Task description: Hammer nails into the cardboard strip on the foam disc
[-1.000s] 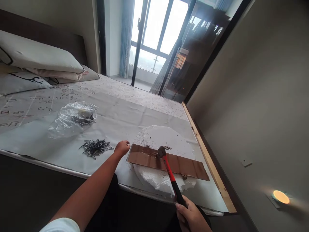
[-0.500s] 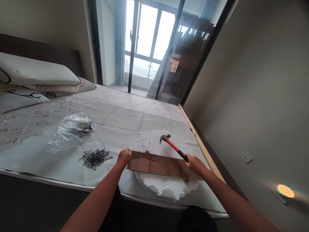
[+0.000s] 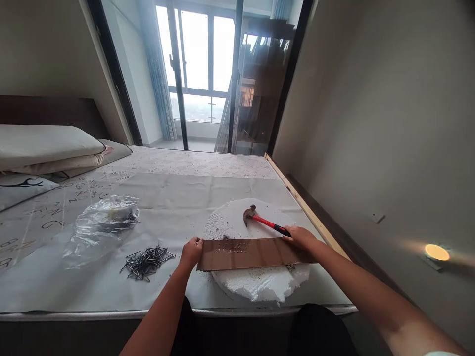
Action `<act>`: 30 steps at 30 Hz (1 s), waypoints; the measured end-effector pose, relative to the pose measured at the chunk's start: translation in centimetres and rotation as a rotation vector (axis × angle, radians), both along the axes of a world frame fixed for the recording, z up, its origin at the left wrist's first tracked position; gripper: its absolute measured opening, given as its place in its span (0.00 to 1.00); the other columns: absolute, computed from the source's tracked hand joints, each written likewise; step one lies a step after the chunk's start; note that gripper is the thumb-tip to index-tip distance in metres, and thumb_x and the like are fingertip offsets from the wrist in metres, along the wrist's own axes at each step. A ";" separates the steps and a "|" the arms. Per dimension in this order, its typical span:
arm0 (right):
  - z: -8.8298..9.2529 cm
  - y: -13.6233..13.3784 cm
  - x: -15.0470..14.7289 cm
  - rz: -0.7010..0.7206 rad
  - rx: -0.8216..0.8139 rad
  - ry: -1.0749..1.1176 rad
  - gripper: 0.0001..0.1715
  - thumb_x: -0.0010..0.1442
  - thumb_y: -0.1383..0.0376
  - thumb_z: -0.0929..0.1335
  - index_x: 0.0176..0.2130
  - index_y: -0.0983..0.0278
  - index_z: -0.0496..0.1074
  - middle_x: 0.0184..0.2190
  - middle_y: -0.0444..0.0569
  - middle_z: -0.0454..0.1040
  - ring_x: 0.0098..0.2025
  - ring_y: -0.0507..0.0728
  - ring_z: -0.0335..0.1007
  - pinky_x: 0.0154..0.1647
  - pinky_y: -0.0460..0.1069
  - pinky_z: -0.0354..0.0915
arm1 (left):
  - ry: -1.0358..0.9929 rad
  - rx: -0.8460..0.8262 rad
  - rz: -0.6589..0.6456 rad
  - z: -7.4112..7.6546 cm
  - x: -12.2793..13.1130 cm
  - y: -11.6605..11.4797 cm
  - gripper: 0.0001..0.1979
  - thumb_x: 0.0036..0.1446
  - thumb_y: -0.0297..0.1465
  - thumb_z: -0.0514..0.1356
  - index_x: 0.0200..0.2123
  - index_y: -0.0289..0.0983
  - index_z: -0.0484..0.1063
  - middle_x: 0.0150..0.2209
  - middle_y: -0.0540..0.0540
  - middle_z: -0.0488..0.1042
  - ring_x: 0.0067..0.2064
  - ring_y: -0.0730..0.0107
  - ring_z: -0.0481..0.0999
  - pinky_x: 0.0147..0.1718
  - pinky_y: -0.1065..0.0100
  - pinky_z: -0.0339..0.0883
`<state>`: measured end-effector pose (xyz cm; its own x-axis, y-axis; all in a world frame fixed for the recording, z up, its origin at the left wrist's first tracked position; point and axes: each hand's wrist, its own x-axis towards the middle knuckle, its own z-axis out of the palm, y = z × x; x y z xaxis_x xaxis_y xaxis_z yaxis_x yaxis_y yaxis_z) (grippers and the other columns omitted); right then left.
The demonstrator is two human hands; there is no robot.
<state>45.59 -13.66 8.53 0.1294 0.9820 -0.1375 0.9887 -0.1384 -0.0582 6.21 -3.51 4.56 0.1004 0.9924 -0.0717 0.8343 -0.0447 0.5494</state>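
Observation:
A brown board (image 3: 256,254) lies across a round white foam slab (image 3: 252,287) on the covered mattress. Its upper face carries a cluster of small pale nail heads toward the left, with dark crumbs nearby. My left hand (image 3: 192,252) is closed around the board's left end, thumb on top. My right hand (image 3: 302,238) grips the black end of a red-handled claw hammer (image 3: 263,220), close above the board's right part. The hammer's head is over the foam, beyond the board's far edge. Whether my right fingers also touch the board I cannot tell.
A pile of loose nails (image 3: 146,262) lies left of my left hand. Behind it sits a clear plastic bag (image 3: 104,222) with dark contents. Pillows (image 3: 52,146) are at the far left. A wooden rail (image 3: 308,207) runs along the right wall.
The view has levelled and turned slightly right. My right hand has lowered with the hammer, whose head now points more to the left. The left hand keeps its hold on the board.

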 end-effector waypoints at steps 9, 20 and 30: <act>1.1 -0.1 -9.7 0.305 0.081 -0.036 0.09 0.62 0.66 0.63 0.37 0.66 0.73 0.40 0.50 0.73 0.42 0.55 0.68 0.45 0.53 0.62 | -0.007 0.317 -0.075 2.0 1.9 -2.9 0.12 0.58 0.31 0.50 0.38 0.36 0.72 0.41 0.41 0.74 0.43 0.62 0.71 0.42 0.67 0.61; 0.0 1.8 -16.0 0.527 -0.032 -0.104 0.09 0.62 0.63 0.65 0.36 0.67 0.72 0.38 0.47 0.74 0.39 0.54 0.71 0.42 0.53 0.68 | -0.141 0.268 -0.312 1.1 3.3 -4.3 0.11 0.56 0.27 0.51 0.32 0.37 0.73 0.36 0.42 0.75 0.40 0.64 0.72 0.40 0.66 0.64; -0.3 2.2 -16.0 0.607 -0.027 -0.128 0.07 0.61 0.69 0.65 0.33 0.69 0.72 0.36 0.48 0.75 0.39 0.53 0.71 0.42 0.53 0.68 | -0.184 0.215 -0.256 1.1 3.2 -3.6 0.10 0.54 0.29 0.53 0.31 0.37 0.74 0.35 0.43 0.77 0.40 0.63 0.73 0.41 0.65 0.63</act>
<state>29.63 -11.42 8.20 -0.4337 0.8821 -0.1837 0.8906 0.4507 0.0615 9.39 -7.07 5.68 0.3385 0.9240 0.1778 0.6694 -0.3692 0.6446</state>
